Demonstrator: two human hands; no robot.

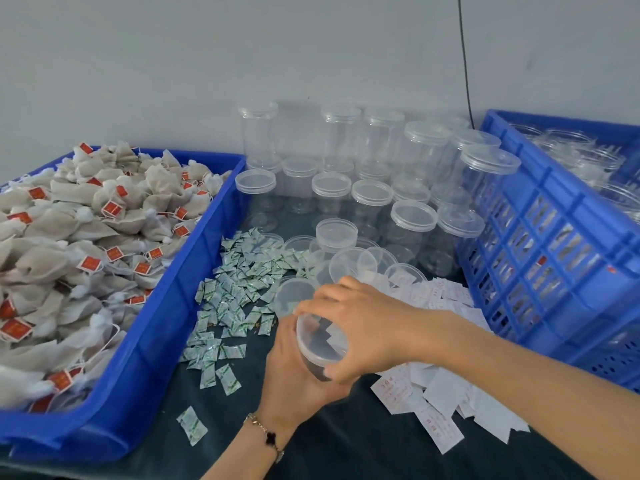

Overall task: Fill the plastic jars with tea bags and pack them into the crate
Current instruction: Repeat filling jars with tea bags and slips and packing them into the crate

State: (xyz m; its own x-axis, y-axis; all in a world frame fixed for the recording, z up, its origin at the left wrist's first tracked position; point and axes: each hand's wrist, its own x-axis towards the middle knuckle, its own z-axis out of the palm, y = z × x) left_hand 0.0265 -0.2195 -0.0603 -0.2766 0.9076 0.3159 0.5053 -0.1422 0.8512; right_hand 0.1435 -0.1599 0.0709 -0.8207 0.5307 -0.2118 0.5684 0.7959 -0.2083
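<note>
Sachets [230, 299] left of held jar [320, 344], paper slips [440, 393] right

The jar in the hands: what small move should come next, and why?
Probably finish seating the lid on the jar. The left hand grips the jar from below and the right hand holds the lid on its mouth. Once closed, it could go into the blue crate.

green sachets [235, 299], paper slips [440, 393], black cable [464, 60]
</note>
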